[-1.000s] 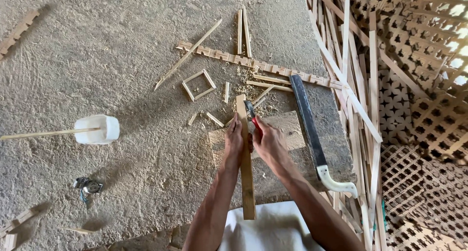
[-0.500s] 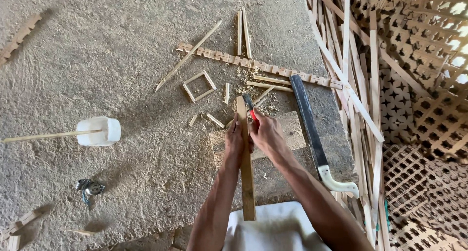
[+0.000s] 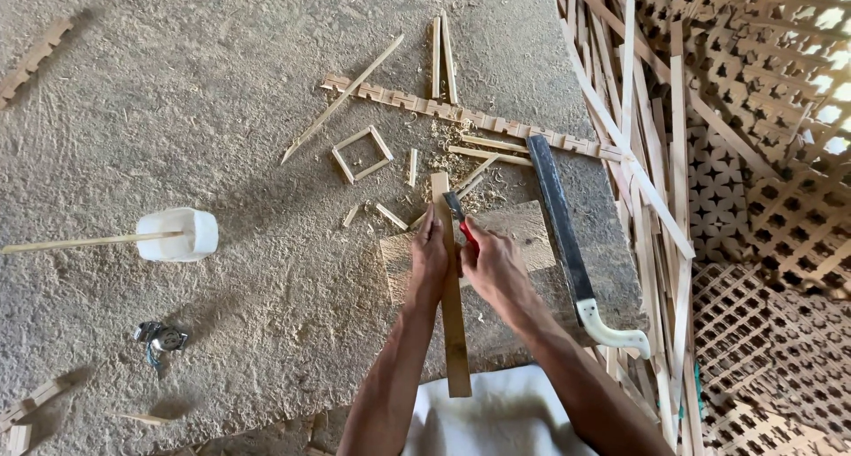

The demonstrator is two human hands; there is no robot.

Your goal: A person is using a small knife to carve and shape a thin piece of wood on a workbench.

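Note:
A long wooden strip (image 3: 454, 327) lies lengthwise over a flat wooden board (image 3: 517, 229) on the sandy floor. My left hand (image 3: 429, 259) presses down on the strip from its left side. My right hand (image 3: 493, 265) grips a small red-handled cutting tool (image 3: 459, 217), whose dark blade rests against the strip's right edge near its far end. Wood shavings and short offcuts (image 3: 387, 215) lie just beyond the board.
A handsaw with a white handle (image 3: 573, 258) lies right of the board. A notched wooden strip (image 3: 461, 116) and a small square frame (image 3: 361, 154) lie further out. A white container with a stick (image 3: 176, 234) stands at left. Lattice panels and slats (image 3: 762, 199) pile up at right.
My hands have shifted slightly along the strip, and the tool's blade now sits a little further up its edge. Everything else is unmoved.

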